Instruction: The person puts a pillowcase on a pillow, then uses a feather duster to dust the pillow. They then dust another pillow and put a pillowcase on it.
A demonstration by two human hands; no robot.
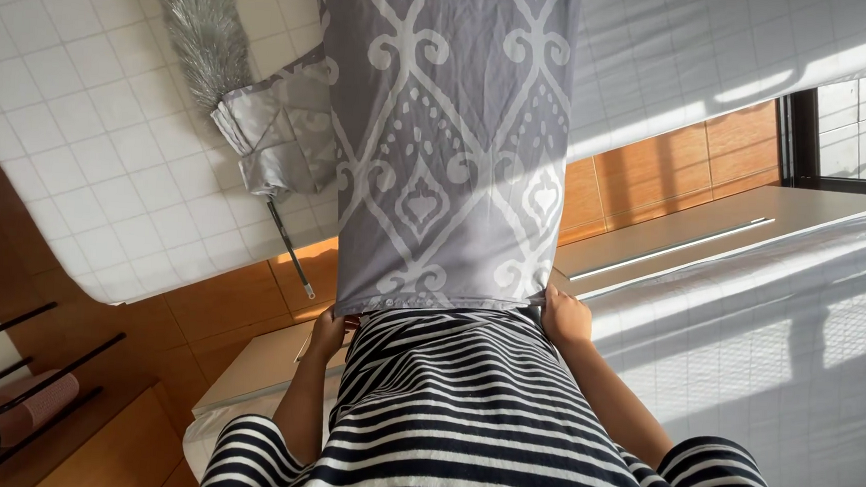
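White checked bedding [88,152] lies over the bed, with a wood floor [239,302] beside it. Both hands hold up a grey patterned cloth [449,144] in front of the striped top [463,416]. Left hand [327,332] has its fingers closed on one bottom corner. Right hand [567,317] has its fingers closed on the other corner. A grey folded umbrella [273,149] lies on the bed.
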